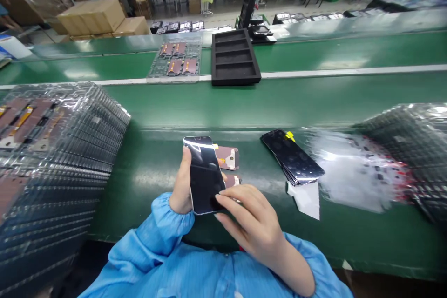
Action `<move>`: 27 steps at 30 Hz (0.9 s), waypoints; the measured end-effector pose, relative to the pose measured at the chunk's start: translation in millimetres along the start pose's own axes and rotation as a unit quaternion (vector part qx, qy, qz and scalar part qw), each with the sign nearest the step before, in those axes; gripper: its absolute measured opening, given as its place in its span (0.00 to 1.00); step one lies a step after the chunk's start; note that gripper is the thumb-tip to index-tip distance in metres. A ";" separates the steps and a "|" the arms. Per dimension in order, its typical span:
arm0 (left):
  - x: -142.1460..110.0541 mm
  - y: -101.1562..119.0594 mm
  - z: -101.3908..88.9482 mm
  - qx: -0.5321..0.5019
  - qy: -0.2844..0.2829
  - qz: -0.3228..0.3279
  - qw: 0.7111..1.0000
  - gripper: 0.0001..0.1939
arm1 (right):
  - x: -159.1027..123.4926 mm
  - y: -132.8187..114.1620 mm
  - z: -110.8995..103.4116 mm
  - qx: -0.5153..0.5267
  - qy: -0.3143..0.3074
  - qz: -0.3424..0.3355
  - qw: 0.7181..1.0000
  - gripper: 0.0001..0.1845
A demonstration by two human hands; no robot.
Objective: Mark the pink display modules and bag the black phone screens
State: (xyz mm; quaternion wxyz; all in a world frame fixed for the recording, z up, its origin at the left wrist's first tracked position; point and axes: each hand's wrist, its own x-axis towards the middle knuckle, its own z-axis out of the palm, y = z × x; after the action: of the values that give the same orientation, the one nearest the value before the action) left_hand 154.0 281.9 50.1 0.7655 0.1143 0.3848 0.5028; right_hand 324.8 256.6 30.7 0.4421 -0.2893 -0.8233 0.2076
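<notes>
A phone screen panel [206,172], dark and glossy with a pale rim, is tilted up in front of me. My left hand [182,186] grips it, the thumb along its left edge and fingers behind. At the lower right corner is my right hand [256,219], index fingertip on the glass and thumb just below the edge. Whether a film is pinched there is too fine to see. Behind the panel lie a brown-backed screen [228,157] and a second brown-backed screen [233,180], partly covered by the panel and my hand.
Stacked dark screens [291,156] with a yellow tab lie to the right, above a white paper piece [307,199]. Clear plastic films [352,167] spread beyond. Tall clear tray stacks [70,149] flank both sides. Ahead are a black compartment tray [233,58] and a clear tray [157,67].
</notes>
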 end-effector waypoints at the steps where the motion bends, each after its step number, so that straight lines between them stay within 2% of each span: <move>1: 1.2 -1.9 0.2 0.002 0.012 0.000 1.000 0.44 | 2.4 -1.0 0.0 -0.034 -0.026 -0.038 0.998 0.21; 4: 3.7 -6.1 -0.7 0.010 0.029 0.010 0.999 0.43 | 8.2 -3.3 2.5 -0.105 -0.044 -0.099 0.989 0.14; 8: 4.0 -7.3 -2.0 0.009 0.042 0.025 0.999 0.42 | 11.4 -5.2 5.2 -0.132 -0.028 -0.128 0.982 0.08; 15: 3.6 -6.8 -1.1 0.016 0.060 0.025 0.998 0.41 | 14.8 -5.2 -0.3 -0.198 -0.042 -0.186 0.961 0.08; 20: 5.7 -12.4 -0.9 0.024 0.078 0.051 0.995 0.42 | 15.0 -3.9 -1.8 -0.249 -0.061 -0.242 0.936 0.15; 24: 6.0 -16.3 -5.6 0.028 0.034 0.060 0.997 0.50 | 16.3 -3.6 -5.9 -0.250 -0.081 -0.262 0.928 0.18; 27: 2.3 -10.0 -15.1 0.045 -0.036 0.105 0.993 0.43 | 18.4 -3.0 -14.0 -0.228 -0.083 -0.285 0.927 0.19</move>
State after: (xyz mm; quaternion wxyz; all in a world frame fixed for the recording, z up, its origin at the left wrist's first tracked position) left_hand 150.7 276.0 33.1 0.7157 0.2061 0.3651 0.5586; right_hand 327.6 267.8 51.1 0.3346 -0.1169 -0.9300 -0.0969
